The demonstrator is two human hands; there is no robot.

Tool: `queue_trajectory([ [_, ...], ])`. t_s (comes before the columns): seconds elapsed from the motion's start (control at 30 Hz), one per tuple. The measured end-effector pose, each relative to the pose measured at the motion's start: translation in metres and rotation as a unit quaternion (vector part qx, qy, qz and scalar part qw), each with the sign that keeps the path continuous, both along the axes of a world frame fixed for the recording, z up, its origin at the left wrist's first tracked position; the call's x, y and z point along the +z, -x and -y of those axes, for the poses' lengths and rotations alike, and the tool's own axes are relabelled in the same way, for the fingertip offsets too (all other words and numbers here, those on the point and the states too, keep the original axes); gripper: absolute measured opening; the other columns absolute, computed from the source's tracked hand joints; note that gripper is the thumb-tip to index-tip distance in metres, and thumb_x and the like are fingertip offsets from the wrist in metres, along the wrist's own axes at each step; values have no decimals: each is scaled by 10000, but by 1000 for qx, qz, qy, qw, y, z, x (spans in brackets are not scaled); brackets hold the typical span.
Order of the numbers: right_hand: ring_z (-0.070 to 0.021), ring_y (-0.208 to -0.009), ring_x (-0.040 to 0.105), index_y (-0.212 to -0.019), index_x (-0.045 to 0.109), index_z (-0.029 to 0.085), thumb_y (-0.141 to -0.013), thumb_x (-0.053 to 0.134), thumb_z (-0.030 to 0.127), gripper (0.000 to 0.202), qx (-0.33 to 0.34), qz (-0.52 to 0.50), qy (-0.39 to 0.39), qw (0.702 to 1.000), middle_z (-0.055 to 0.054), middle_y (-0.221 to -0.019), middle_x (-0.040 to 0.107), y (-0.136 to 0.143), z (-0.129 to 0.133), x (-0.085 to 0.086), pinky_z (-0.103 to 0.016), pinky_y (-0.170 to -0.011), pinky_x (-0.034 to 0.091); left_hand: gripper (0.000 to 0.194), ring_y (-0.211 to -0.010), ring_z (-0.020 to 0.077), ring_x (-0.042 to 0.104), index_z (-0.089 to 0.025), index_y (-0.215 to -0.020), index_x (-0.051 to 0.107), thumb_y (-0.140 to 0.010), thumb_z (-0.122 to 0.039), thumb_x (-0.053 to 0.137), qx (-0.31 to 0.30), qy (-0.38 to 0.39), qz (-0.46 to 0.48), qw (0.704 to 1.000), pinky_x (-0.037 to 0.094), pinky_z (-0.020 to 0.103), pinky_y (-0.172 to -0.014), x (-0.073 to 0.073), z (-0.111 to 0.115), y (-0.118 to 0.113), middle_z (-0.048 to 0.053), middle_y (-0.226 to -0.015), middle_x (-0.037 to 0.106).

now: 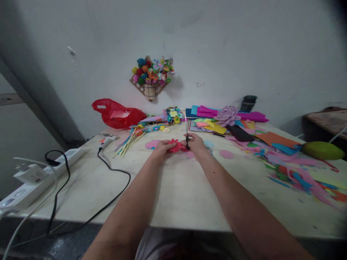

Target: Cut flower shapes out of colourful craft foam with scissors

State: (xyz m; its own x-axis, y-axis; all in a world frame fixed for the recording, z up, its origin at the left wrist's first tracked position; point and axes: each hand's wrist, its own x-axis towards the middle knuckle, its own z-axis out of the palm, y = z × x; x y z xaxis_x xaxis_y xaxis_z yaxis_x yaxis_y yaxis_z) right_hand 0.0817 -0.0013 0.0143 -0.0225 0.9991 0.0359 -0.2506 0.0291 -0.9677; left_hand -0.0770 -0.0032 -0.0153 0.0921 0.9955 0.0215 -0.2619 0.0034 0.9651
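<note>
Between my two hands, over the middle of the pale table (179,195), is a red flower cut-out (174,146) with scalloped petals. My left hand (162,148) pinches it from the left side. My right hand (195,143) is closed around the black handles of a pair of scissors (187,139), whose blades point up and away from me. A pink cut-out (152,144) lies behind my left hand, and another pink flower cut-out (226,154) rests to the right of my right wrist. Light blue pieces (209,144) lie partly hidden behind my right hand.
A glue gun (107,140) with a black cord and a white power strip (48,177) are at left. A red bag (116,113) and yellow sticks (130,142) lie behind. Coloured scraps (298,177), a phone (240,133) and a green fruit (322,150) are at right.
</note>
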Motion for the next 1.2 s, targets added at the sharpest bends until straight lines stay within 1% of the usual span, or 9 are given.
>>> queue_trajectory([
  [0.17,-112,-406,551,-863,556,181,-567,762,109,367,-4,8,4,1000,65,-504,601,-1,1,2,-232,-468,478,322,-555,123,574,-127,-656,693,-512,-334,892,8,-20,5,1000,441,254,-568,-1,-1,1,56,-638,667],
  [0.37,-103,-412,540,-871,569,179,-577,780,114,368,-9,34,6,999,41,-523,622,-7,-2,0,-187,-409,397,312,-585,138,600,-113,-731,730,-576,-343,872,31,-51,1,998,481,274,-619,1,-2,3,75,-667,688],
  [0.47,-90,-389,516,-857,580,173,-616,792,166,321,25,64,8,998,34,-524,622,-11,-4,-2,-165,-366,330,336,-609,151,627,-110,-742,726,-585,-371,868,38,-58,7,998,491,274,-627,3,-1,2,79,-675,694],
  [0.57,-69,-364,480,-774,593,152,-683,778,271,239,86,102,-12,991,16,-512,608,-14,-3,-3,-154,-324,239,354,-624,153,642,-110,-739,718,-581,-390,867,54,-62,12,997,500,273,-638,5,-1,2,80,-692,703],
  [0.63,-70,-370,486,-733,590,145,-727,747,336,248,127,122,-21,984,-1,-528,612,-16,-1,-4,-158,-308,217,372,-630,159,653,-114,-739,711,-556,-391,878,64,-61,21,996,505,276,-637,5,-2,2,78,-701,710],
  [0.77,-81,-406,528,-753,599,150,-756,717,368,248,174,151,-24,973,-2,-583,624,-19,1,-5,-163,-304,257,381,-612,143,646,-121,-695,687,-493,-360,904,91,-68,54,992,508,269,-639,5,-3,3,72,-704,717],
  [0.9,-70,-400,507,-738,593,156,-768,700,369,240,207,192,-47,958,19,-551,592,-19,-1,-9,-158,-306,266,365,-593,127,625,-121,-647,658,-465,-316,908,118,-65,71,988,505,268,-642,5,-4,3,62,-677,703],
  [1.03,-68,-406,496,-726,567,161,-787,671,403,270,240,223,-62,943,25,-551,581,-20,-4,-13,-167,-312,281,363,-552,116,594,-126,-608,627,-451,-291,909,136,-61,82,985,475,257,-591,7,-4,2,42,-629,676],
  [1.2,-68,-414,496,-731,547,163,-808,642,418,282,246,237,-75,937,21,-580,585,-21,-8,-18,-171,-312,290,351,-568,124,608,-114,-627,637,-458,-266,904,132,-57,97,985,458,251,-583,8,-3,1,59,-644,682],
])
